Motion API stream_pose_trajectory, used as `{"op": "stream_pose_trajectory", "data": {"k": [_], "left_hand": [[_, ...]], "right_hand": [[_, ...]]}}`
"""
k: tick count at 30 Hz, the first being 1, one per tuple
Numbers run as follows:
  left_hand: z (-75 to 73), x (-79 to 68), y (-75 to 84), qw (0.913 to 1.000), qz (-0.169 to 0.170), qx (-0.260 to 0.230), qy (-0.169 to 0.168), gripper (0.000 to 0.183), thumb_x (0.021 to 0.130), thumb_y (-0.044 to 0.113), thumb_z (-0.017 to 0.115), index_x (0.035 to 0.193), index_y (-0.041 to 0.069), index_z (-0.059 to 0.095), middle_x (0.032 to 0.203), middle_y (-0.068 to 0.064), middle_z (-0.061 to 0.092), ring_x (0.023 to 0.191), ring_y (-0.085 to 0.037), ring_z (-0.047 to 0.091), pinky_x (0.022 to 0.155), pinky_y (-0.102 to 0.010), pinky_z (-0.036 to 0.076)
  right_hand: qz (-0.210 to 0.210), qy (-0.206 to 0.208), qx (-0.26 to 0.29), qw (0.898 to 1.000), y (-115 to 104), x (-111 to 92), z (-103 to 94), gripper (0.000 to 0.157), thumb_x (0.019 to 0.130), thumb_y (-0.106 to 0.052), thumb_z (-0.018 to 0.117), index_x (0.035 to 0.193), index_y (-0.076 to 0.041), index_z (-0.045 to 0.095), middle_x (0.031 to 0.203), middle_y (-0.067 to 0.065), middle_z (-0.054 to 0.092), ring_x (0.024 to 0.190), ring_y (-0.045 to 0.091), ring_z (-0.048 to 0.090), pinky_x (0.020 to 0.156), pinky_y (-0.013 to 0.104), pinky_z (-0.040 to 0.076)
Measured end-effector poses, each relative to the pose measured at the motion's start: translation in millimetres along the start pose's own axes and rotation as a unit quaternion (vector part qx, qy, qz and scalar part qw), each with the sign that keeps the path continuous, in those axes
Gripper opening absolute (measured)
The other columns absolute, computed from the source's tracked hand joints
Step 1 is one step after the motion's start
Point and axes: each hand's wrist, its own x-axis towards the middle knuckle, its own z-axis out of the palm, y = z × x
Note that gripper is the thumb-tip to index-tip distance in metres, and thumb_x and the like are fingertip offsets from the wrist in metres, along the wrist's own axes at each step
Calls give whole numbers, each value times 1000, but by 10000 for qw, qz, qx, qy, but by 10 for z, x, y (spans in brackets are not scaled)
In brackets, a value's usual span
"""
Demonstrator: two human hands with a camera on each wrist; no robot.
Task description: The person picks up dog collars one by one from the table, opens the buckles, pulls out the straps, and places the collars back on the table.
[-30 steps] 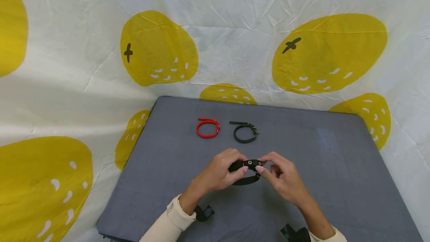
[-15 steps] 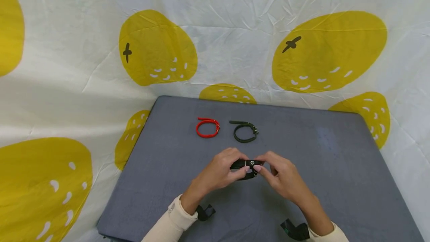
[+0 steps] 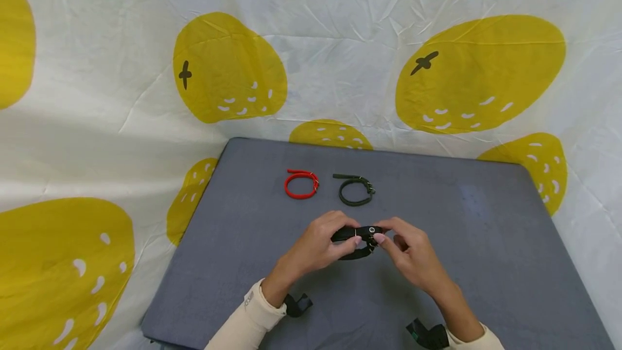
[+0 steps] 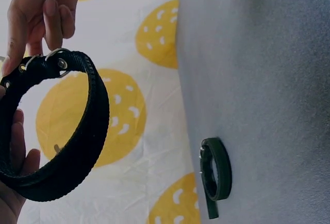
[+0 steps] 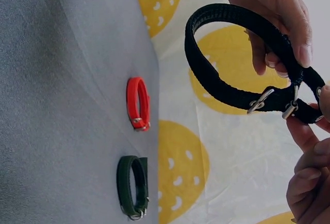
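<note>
Both hands hold a black pet collar (image 3: pixel 346 234) above the grey surface. My left hand (image 3: pixel 322 239) grips its band from the left, thumb in front and fingers behind. On the other side my right hand (image 3: pixel 412 257) pinches the strap near its metal-rimmed holes. In the right wrist view the collar forms a closed loop, with a metal D-ring (image 5: pixel 261 101) and a buckle (image 5: pixel 290 110) close to the right fingertips. The strap end passes through at the buckle, partly hidden by the fingers. The left wrist view shows the wide woven band (image 4: pixel 99 116) hanging as a ring.
Behind the hands, a red collar (image 3: pixel 299 196) and a dark green collar (image 3: pixel 355 203) lie coiled side by side on the grey padded table (image 3: pixel 461 242). A white cloth (image 3: pixel 340 69) with yellow fruit prints hangs at the back and left.
The black collar has turned a little in the hands and risen slightly; one metal-rimmed hole now shows between the fingers instead of two. Red and green collars stay put.
</note>
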Motion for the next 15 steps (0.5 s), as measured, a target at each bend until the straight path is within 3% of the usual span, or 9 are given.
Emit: {"op": "stream_pose_trajectory", "data": {"k": [4, 8, 15], "left_hand": [[-4, 17, 7, 9989, 287, 360, 83, 15, 95, 18, 69, 109, 12, 69, 100, 2, 66, 87, -8, 58, 76, -15, 49], [-9, 31, 17, 9962, 454, 749, 14, 17, 96, 19, 69, 110, 11, 70, 102, 2, 66, 89, -9, 59, 79, -14, 47], [-3, 22, 22, 9961, 428, 758, -159, 19, 95, 18, 71, 113, 11, 72, 104, 2, 67, 94, -10, 62, 82, -15, 49]], "right_hand": [[-129, 124, -184, 9997, -8, 4, 3, 28, 90, -1, 71, 110, -21, 70, 94, -1, 68, 46, -7, 29, 43, 14, 31], [-475, 238, -844, 9950, -15, 5, 15, 34, 85, -4, 77, 115, -18, 72, 94, -8, 69, 50, -9, 29, 46, 10, 29], [-602, 130, -1464, 9873, -5, -8, 41, 31, 83, -12, 80, 112, -20, 74, 90, -11, 70, 55, -8, 33, 48, 12, 31]]}}
